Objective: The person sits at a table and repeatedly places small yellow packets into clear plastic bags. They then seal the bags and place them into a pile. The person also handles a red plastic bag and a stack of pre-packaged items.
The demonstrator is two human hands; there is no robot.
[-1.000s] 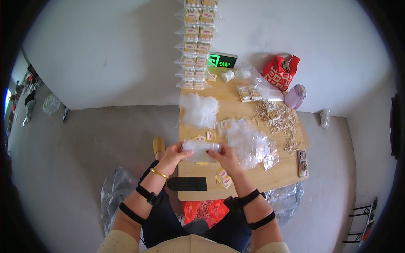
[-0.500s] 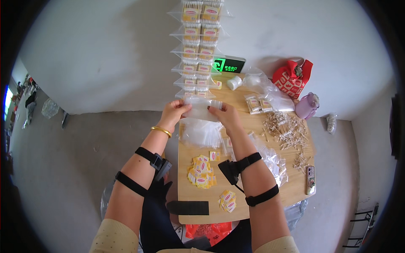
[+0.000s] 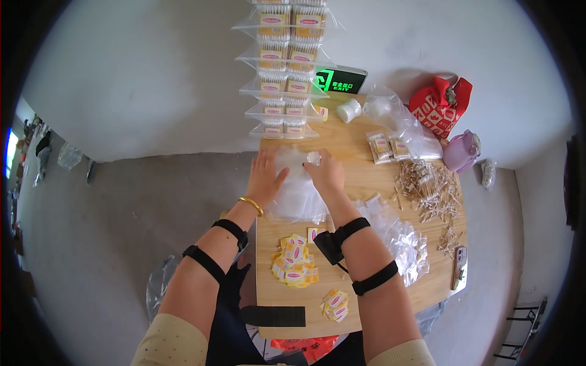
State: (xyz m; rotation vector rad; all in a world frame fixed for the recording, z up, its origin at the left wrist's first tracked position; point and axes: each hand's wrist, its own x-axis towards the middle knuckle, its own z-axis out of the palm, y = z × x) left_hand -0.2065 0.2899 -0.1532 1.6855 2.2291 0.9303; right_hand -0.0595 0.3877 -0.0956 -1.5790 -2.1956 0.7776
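Note:
A stack of clear plastic bags (image 3: 299,198) lies on the wooden table, under and between my two hands. My left hand (image 3: 265,178) rests along the left edge of the bags, fingers stretched out and thumb apart. At their upper right, my right hand (image 3: 326,174) is closed, its fingers bent round a crumpled bit of clear plastic. Just beyond my hands rises a tall stack of bagged cotton swabs (image 3: 284,91) with yellow labels, set in two columns. Closer to me lie a pile of yellow-and-white cards (image 3: 294,262) and a smaller card pile (image 3: 335,305).
Loose cotton swabs (image 3: 427,189) spread on the right, beside more clear bags (image 3: 400,241) and a phone (image 3: 459,268). Farther back are two swab packs (image 3: 389,148), a purple jug (image 3: 462,150), a red bag (image 3: 441,107) and a lit green sign (image 3: 340,80). A black strap (image 3: 274,316) lies near me.
My hands have come down from holding a bag up in front of the swab stack onto the bags on the table. My left fingers have straightened out. The view has shifted slightly.

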